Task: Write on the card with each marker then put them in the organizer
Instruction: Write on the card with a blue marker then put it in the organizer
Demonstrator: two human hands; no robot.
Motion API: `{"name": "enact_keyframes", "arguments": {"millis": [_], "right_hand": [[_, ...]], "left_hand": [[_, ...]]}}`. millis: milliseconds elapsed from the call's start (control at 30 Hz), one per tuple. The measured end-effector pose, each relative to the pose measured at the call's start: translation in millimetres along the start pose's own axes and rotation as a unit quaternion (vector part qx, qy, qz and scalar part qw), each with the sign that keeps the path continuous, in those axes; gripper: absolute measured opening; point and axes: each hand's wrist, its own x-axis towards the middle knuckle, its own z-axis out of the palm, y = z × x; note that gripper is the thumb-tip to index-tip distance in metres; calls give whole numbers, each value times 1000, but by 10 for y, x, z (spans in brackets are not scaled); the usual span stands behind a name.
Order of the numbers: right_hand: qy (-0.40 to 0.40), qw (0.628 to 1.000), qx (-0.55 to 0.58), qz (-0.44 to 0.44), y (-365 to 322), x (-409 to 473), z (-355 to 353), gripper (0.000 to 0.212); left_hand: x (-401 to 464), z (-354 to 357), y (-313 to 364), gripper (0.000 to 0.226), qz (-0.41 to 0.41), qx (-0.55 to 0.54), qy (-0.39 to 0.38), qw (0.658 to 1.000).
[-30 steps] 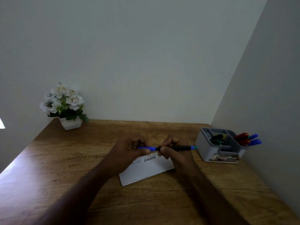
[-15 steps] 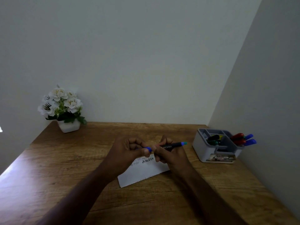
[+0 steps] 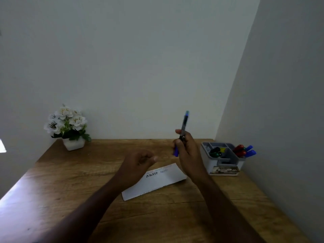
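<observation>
Small home or office desk corner, by the look of the fittings. Wood-grain desk set into the angle of two plain pale walls. Grey compartmented desk organizer at the right rear, holding markers. White pot of white artificial-looking flowers at the left rear. White card with handwriting at centre. Daylight patch on the left edge.

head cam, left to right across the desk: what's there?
Flower pot → left hand → card → right hand holding the blue marker upright → organizer with markers, at the right wall.
</observation>
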Motion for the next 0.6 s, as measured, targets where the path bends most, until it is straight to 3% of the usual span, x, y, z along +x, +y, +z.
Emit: {"name": "enact_keyframes", "arguments": {"millis": [100,267,433,600], "right_hand": [[6,977,-205,-62,-103,129,-323,39],[86,909,-408,-13,-394,477,-1160,11],[-58,836,-537,97,-439,615,-1585,7],[-110,832,-528,128,-285,736,-1514,11]], "left_hand": [[165,112,83,21,22,66,-62,996],[528,405,236,26,65,122,-138,981],[769,716,382,25,89,107,-154,978],[872,926,437,24,98,131,-183,969]]}}
